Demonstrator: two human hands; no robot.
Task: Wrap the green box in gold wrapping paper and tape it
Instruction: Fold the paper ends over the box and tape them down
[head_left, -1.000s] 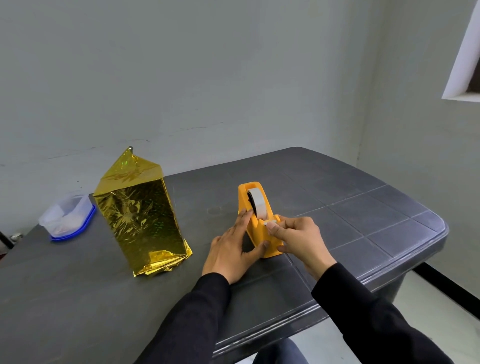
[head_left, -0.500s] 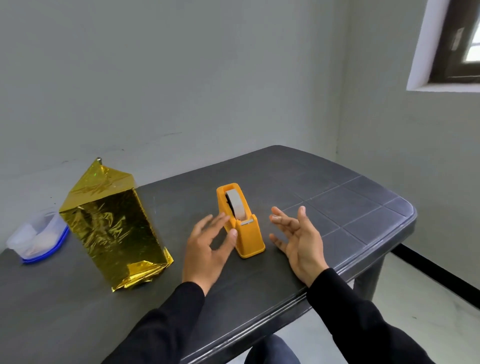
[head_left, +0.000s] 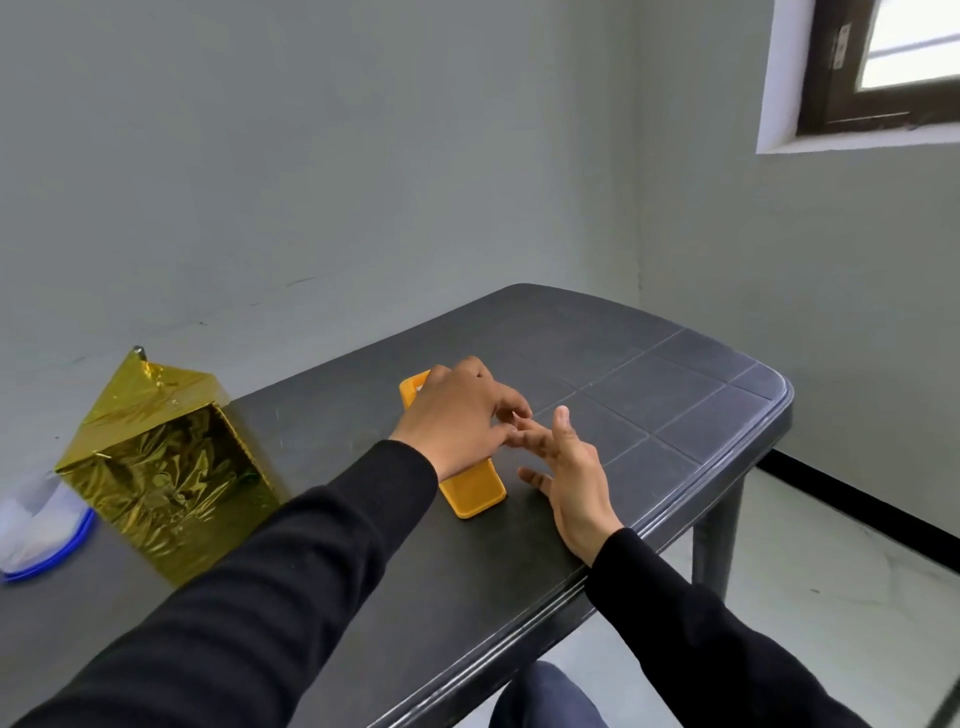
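Now the left hand lies over the orange tape dispenser, fingers curled on it; right hand beside, fingers apart. Gold-wrapped box stands on the surface, left.

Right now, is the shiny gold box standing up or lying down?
Standing up. The gold-wrapped box rests on its base on the table, with its pointed folded top upward.

Gold wrapping paper, crinkled metallic foil with mirror gloss, orange tape dispenser, smooth satin plastic, table, dark matt moulded plastic with grooved grid, container, translucent plastic, sleeves, black matt cloth
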